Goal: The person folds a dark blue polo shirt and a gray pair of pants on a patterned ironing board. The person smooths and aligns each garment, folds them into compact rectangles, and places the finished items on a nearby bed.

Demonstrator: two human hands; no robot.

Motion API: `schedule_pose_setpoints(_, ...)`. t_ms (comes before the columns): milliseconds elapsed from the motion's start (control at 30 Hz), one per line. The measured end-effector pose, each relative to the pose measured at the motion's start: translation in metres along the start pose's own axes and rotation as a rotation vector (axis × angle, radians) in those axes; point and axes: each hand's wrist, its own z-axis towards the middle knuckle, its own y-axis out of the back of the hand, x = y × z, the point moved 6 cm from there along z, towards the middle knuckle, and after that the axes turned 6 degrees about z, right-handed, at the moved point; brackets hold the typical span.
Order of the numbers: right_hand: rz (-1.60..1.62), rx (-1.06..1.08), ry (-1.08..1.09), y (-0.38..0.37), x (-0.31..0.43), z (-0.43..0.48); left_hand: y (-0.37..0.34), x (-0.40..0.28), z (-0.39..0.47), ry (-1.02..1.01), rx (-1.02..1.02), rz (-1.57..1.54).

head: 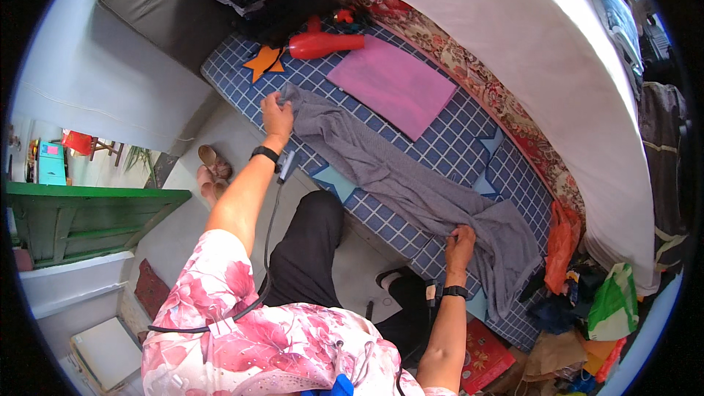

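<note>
A long grey cloth point(385, 162), rumpled with many folds, lies lengthwise on a blue bench cushion with a white grid pattern point(379, 220). At its upper left end, my left hand point(278, 115) pinches the edge of the fabric between thumb and fingers. My right hand point(461, 245) holds the near edge towards the cloth's other end, which spreads wider there. Beyond the cloth lies a flat pink rectangular piece point(396, 85). The nozzle of a red hair dryer point(324, 45) reaches the pink piece's upper left corner.
An orange star point(264, 63) is at the cushion's left end. Behind the cushion runs a floral fabric point(467, 71) beneath a white sheet point(522, 49). An orange plastic bag point(561, 247) and a green and white bag point(613, 305) are at the right. Shoes point(213, 170) stand on the floor at left.
</note>
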Motion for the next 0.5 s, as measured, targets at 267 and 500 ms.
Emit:
schedule_pose_setpoints(267, 0.037, 0.031, 0.010, -0.002, -0.004, 0.006, -0.033, 0.029, 0.059, -0.158, 0.337, 0.396)
schedule_pose_setpoints(500, 0.084, 0.092, -0.069, -0.002, -0.005, 0.008, -0.039, 0.051, 0.063, -0.023, 0.336, 0.520)
